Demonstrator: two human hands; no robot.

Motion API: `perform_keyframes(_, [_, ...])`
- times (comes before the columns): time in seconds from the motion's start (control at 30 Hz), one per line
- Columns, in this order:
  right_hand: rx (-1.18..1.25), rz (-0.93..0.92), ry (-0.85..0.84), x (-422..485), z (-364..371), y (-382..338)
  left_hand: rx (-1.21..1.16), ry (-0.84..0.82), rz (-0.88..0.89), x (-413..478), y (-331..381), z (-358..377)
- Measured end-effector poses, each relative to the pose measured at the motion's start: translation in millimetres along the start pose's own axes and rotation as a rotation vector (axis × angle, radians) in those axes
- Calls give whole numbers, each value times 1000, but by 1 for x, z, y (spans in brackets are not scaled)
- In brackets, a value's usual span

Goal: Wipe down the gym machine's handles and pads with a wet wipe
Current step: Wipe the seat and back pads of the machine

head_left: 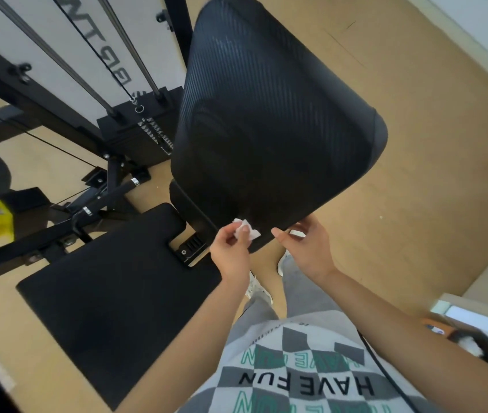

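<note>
Seat pad (111, 287) left of back pad (266, 114) (weight stack (147, 132) behind)

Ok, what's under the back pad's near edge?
Below the back pad show tan floor, a white shoe and the seat pad. The right hand grips its edge; the pad hides its own underside and mount.
</note>
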State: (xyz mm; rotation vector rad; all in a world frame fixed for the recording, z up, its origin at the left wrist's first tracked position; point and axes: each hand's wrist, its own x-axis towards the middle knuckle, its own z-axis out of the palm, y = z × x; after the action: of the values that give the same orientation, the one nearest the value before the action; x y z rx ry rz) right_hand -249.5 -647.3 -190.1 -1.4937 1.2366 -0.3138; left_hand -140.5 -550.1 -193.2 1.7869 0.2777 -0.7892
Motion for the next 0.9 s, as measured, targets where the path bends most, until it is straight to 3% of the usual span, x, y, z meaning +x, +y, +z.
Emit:
perform_keyframes(0.23, [12,8,-2,1,1,-1,-34,-111,456,10,93,20])
perform_keyframes(0.3, [14,12,1,1,0,-1,-70,-45,409,27,93,22])
perform_keyframes(0.47, [-26,3,10,0,0,-2,-68,162,-58,44,21,-1])
perform_keyframes(0.57, [-25,3,16,1,2,-2,-30,189,-188,39,-4,-9])
perform_keyframes(0.67, [-10,-5,14,0,1,-1,-24,145,-75,24,7,-1])
perform_keyframes(0.8, [16,-17,6,-1,0,-3,-8,-61,201,1,36,13])
perform_keyframes(0.9, [21,-8,3,-2,-1,-4,-31,-91,205,4,24,15])
